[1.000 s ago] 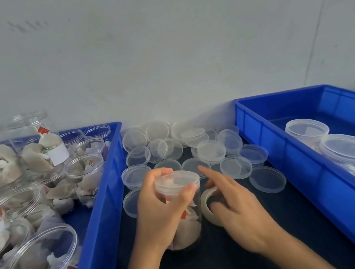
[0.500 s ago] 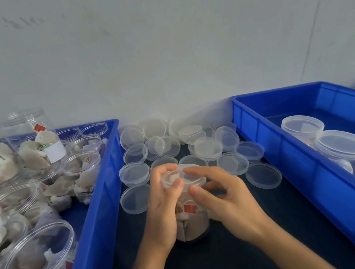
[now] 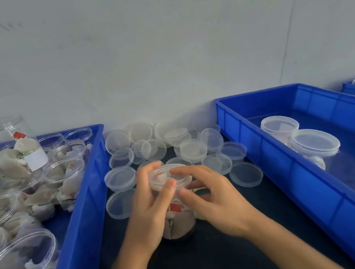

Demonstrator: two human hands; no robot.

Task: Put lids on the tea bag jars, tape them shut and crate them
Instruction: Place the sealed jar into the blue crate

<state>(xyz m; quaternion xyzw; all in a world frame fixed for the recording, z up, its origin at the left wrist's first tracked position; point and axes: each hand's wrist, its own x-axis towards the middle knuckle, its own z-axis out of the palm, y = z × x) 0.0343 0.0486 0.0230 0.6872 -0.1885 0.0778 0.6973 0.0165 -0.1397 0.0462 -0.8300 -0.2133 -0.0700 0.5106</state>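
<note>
Between both hands, the jar [image 3: 179, 223] looks light and slick; left hand [image 3: 151, 211] grasps its side, right hand [image 3: 215, 200] pinches its lid [image 3: 167, 176].

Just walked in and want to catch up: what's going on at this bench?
A person is capping a jar of tea bags on the dark table. The left hand grips the jar while the right hand pinches the clear lid at its rim. Loose lids lie behind. The left crate holds open jars of tea bags; the right crate holds two lidded jars.
</note>
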